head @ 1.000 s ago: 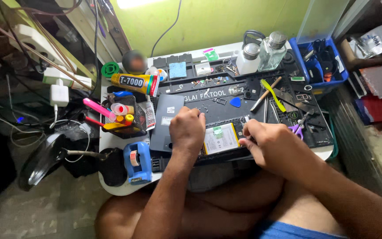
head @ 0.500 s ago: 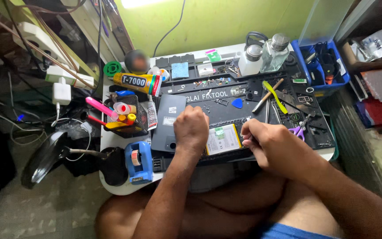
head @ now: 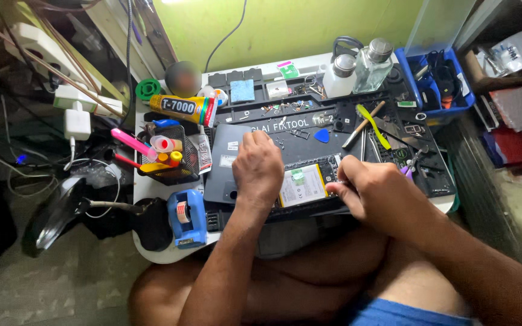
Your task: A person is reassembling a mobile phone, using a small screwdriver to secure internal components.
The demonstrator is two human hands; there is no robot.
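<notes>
The left hand (head: 260, 171) lay palm down on the opened phone (head: 285, 181), fingers curled loosely and pressing its left part; it gripped nothing, only held the phone flat. The right hand (head: 374, 192) was closed in a pinch at the phone's right edge, fingertips (head: 335, 188) bunched together just beside the battery (head: 302, 185). Whether a small tool or part sat in that pinch could not be told.

The phone lay back-open on the dark mat (head: 309, 136), at the near edge of the surface (head: 152, 253), directly in front of the person. Its long axis ran left to right, tilted slightly, the right end a little farther away. The battery, pale with a green patch, filled the stretch between the two hands.

Room was tight. To the left stood a wire basket (head: 167, 160) of pens and small bottles, a glue tube (head: 182, 108) behind it and a blue tape dispenser (head: 187, 218) at the near left corner. To the right of the phone lay tweezers (head: 415, 162), and farther back a yellow pry tool (head: 373, 125) and a blue pick (head: 322, 136). Two bottles (head: 360, 66) stood at the far edge, with a blue bin (head: 433, 84) off the right corner. The clearest open patch was the mat just beyond the phone, between the left hand and the pick. The near side ended at the surface's rim, above the person's legs.
</notes>
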